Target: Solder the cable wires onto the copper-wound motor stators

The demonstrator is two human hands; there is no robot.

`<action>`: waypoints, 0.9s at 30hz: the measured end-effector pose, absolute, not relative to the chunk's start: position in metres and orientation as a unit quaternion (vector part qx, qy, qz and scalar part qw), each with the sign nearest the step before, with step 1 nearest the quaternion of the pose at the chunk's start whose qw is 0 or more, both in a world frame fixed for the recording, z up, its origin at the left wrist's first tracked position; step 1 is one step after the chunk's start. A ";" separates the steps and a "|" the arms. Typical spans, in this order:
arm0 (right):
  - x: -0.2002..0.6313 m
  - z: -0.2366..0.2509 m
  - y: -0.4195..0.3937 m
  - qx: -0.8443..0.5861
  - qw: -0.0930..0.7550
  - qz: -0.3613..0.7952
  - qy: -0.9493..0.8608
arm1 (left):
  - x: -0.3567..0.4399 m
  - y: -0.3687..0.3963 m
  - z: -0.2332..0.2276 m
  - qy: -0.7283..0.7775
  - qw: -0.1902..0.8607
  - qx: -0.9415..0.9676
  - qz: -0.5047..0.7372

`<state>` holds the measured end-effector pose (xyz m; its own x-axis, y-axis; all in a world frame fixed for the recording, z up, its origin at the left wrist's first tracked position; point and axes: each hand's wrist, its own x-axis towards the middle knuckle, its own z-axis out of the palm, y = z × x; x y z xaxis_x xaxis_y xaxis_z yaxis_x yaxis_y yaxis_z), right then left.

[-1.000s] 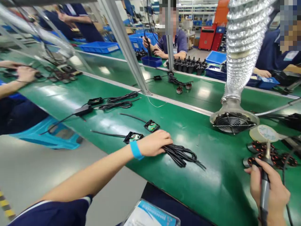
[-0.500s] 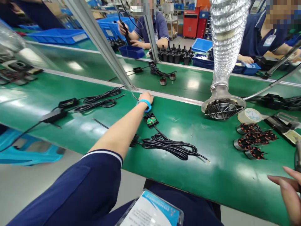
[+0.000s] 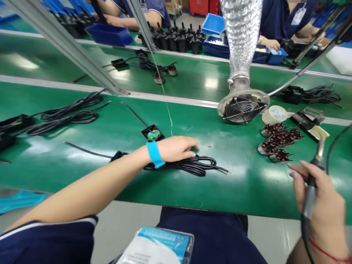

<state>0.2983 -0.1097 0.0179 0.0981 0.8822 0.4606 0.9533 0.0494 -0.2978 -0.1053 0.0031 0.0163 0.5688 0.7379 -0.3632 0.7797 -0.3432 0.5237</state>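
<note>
My left hand (image 3: 178, 148), a blue band on its wrist, is over the coiled black cable (image 3: 196, 167), its fingers curled. A thin silvery solder wire (image 3: 167, 106) runs down to this hand; its end is hidden there. Just behind the wrist lies a small open black case (image 3: 152, 132) with a round green circuit board inside. Another black case (image 3: 118, 156) is partly covered by my forearm. In my right hand (image 3: 321, 198) is a soldering iron (image 3: 310, 194), its tip pointing away from me near the pale sponge in the stand (image 3: 318, 132).
Several small motor coils (image 3: 277, 141) stand in a group at right, beside a round white tub (image 3: 274, 114). A fume extractor (image 3: 242, 109) hangs above the bench. More black cables (image 3: 71, 113) lie at left. Across the metal rail, two people work beside blue bins.
My left hand has come from the rail toward me and rightward, over the coiled cable, with the thin wire now trailing to it. More of my right hand and the soldering iron shows as the view shifts.
</note>
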 end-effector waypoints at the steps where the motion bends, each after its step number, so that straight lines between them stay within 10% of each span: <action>1: 0.292 0.016 -0.105 -0.675 0.287 -0.041 -0.679 | -0.100 -0.005 0.015 0.447 0.333 0.828 -0.061; 12: 0.256 -0.014 -0.052 -0.668 0.118 -0.066 -0.732 | -0.102 -0.012 0.009 0.430 0.433 0.793 0.004; 19: 0.232 -0.021 -0.045 -0.488 0.213 -0.029 -0.846 | -0.049 0.007 0.013 0.503 0.671 0.530 0.124; 27: 0.211 -0.013 -0.059 -0.510 0.320 0.072 -0.795 | 0.001 0.033 0.009 0.507 0.628 0.559 0.191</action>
<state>0.2107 -0.0591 -0.0133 -0.2753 0.8568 0.4360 0.7648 0.4700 -0.4407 0.0009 0.0334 0.0087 0.4131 0.8064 -0.4231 0.3263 0.3027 0.8955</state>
